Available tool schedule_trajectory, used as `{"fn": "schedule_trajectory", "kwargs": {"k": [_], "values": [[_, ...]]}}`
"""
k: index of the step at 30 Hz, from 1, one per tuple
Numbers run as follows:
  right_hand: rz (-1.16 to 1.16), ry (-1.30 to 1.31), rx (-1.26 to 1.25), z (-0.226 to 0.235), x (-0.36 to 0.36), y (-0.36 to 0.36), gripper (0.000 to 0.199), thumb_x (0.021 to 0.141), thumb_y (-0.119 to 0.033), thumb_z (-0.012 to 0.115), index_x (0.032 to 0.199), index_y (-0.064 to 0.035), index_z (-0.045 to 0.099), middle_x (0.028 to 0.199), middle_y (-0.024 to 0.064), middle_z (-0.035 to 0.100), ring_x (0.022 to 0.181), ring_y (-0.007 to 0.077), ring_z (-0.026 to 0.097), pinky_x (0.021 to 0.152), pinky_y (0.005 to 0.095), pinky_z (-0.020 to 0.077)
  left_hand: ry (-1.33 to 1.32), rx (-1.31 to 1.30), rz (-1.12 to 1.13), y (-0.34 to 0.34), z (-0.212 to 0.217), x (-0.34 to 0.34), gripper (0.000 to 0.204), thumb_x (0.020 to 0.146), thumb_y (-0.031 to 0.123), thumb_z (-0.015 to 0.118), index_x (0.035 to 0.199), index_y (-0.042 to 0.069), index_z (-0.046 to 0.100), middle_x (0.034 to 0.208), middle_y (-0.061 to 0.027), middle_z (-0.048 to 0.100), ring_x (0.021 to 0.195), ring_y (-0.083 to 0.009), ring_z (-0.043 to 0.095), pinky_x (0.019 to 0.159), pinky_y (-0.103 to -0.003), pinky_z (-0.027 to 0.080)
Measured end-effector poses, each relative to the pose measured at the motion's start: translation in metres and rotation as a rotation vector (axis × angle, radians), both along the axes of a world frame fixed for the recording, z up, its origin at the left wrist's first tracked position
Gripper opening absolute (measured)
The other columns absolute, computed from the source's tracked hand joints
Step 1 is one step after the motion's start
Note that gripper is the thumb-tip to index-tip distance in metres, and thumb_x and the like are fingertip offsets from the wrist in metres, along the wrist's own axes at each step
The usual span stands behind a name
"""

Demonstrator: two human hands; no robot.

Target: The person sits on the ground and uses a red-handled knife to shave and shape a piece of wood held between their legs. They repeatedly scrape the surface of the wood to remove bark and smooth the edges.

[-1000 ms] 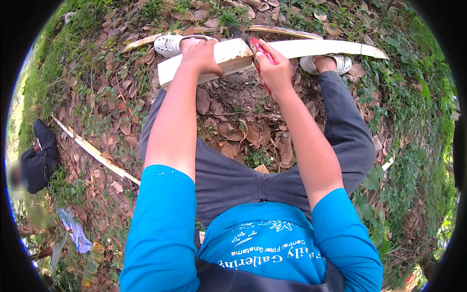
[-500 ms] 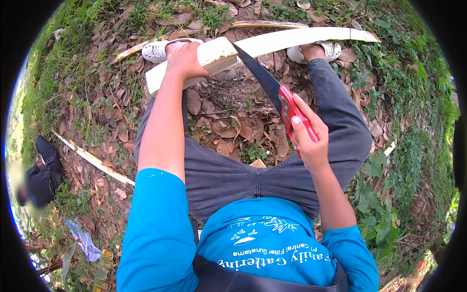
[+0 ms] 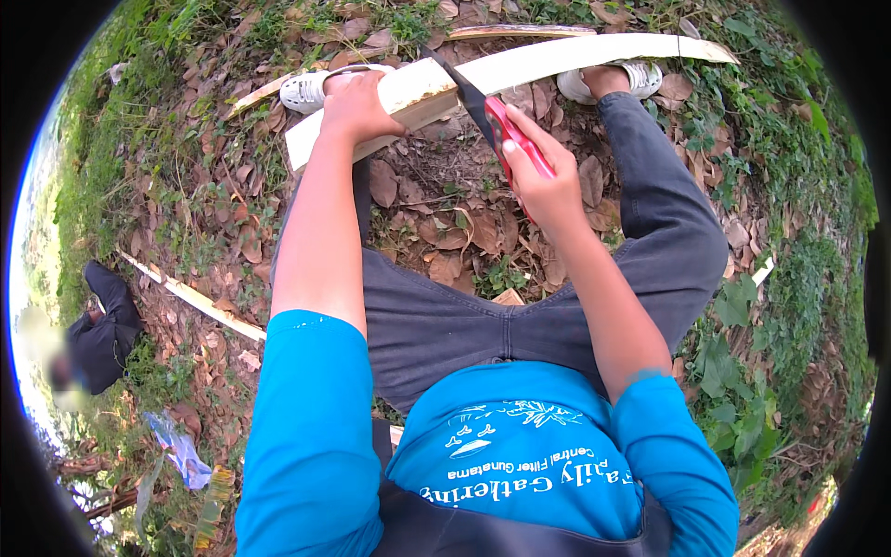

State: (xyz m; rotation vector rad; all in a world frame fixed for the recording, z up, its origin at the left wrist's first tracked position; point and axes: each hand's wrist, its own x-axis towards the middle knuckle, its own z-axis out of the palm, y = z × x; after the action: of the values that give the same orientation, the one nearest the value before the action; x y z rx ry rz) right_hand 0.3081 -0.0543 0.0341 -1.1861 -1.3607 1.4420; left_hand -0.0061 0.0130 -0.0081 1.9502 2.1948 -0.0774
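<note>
Head view. A long, pale, squared wooden beam [image 3: 613,53], bowed in outline, runs from left to right across the far part of the scene, in front of the person's white perforated shoes [image 3: 302,92]. The left hand [image 3: 358,108] lies over the left part of the beam, its fingers closed on the wood and the thumb toward the near side; the fingertips are hidden. The right hand [image 3: 546,176], to the right and nearer, has its fingers wrapped around the red handle [image 3: 517,136] of a handsaw with a dark, tapering blade [image 3: 470,96]. The blade slants far and left across the beam, just right of the left hand, its tip beyond the far edge; the depth of any cut cannot be told. Two narrow pale wooden strips lie on the leaf-strewn ground [image 3: 478,237]: one [image 3: 520,31] beyond the beam, another [image 3: 195,295] at the left. Dark grey trousers [image 3: 432,302] spread to both sides, and a blue printed T-shirt [image 3: 529,390] fills the near centre. Far to the left sits a second person in dark clothing [image 3: 104,339], near a crumpled blue-and-white plastic sheet [image 3: 183,452].
</note>
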Motion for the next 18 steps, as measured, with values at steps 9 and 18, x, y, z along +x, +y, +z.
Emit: {"fn": "schedule_trajectory", "kwargs": {"k": [9,18], "values": [[-0.003,-0.009,0.073,0.047,0.051,-0.041,0.046,0.1,-0.007,0.066,0.145,0.0021,0.063,0.136,0.0184,0.072,0.12,0.0173,0.068,0.104,0.0297,0.0495,0.028,-0.042,-0.005,0.002,-0.006,-0.001,0.12,0.053,0.054,0.096,0.156,0.016,0.048,0.15,-0.0152,0.059,0.14,-0.0336,0.056,0.115,-0.054,0.044],[0.011,-0.174,-0.075,0.003,-0.05,0.095,0.042,0.098,-0.017,0.067,0.139,-0.0076,0.072,0.122,0.0144,0.077,0.105,0.0161,0.072,0.09,0.0304,0.0568,0.019,-0.029,-0.003,0.005,-0.005,0.001,0.12,0.053,0.053,0.097,0.155,0.015,0.048,0.149,-0.0149,0.059,0.139,-0.0341,0.056,0.114,-0.055,0.045]]}}
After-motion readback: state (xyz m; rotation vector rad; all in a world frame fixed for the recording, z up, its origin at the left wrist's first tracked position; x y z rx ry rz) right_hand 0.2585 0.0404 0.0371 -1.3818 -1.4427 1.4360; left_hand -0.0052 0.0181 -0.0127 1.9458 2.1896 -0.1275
